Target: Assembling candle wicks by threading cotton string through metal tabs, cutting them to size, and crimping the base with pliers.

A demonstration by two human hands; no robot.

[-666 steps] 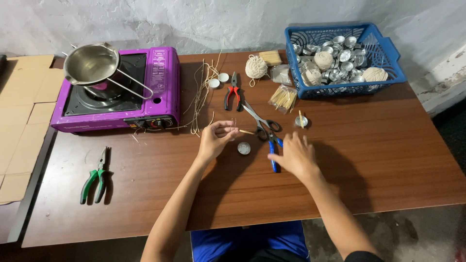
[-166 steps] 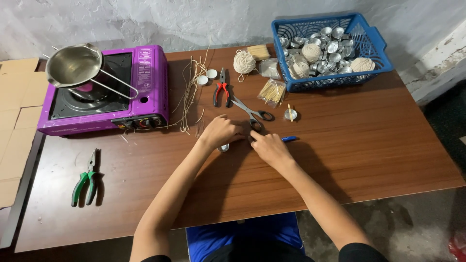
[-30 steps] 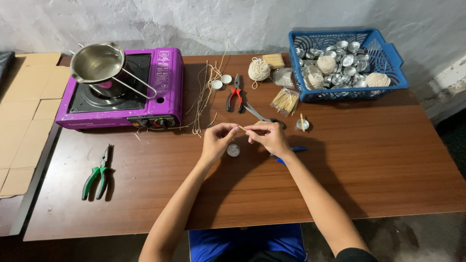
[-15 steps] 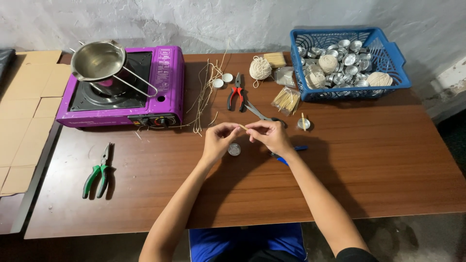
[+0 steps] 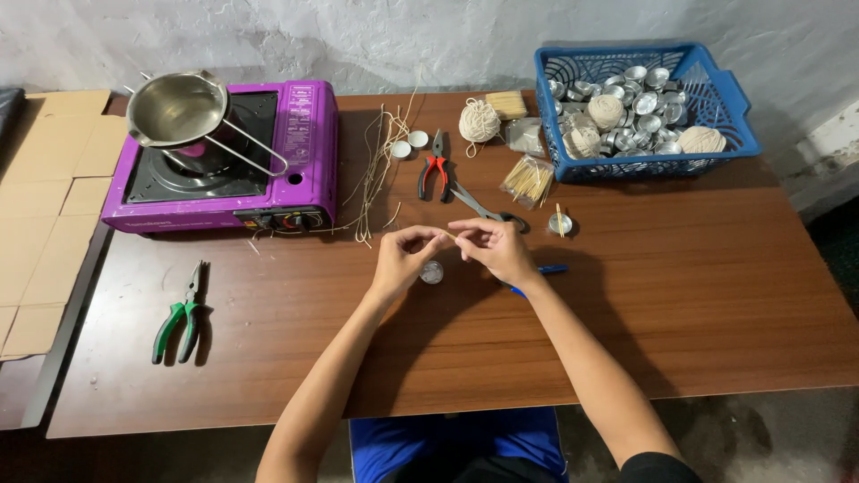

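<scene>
A: Hands? We see left hand [image 5: 404, 259] and right hand [image 5: 497, 248] mid-frame, fingertips pinching a thin wick piece [image 5: 450, 235] between them

B: Small metal cup [image 5: 432, 272] sits on the counter [image 5: 716, 295] just below

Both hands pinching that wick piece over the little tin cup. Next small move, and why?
Probably lower the wick piece into the small tin cup. The left hand and right hand pinch it between fingertips just above the table, and the cup sits open right beneath, between the hands.
</scene>
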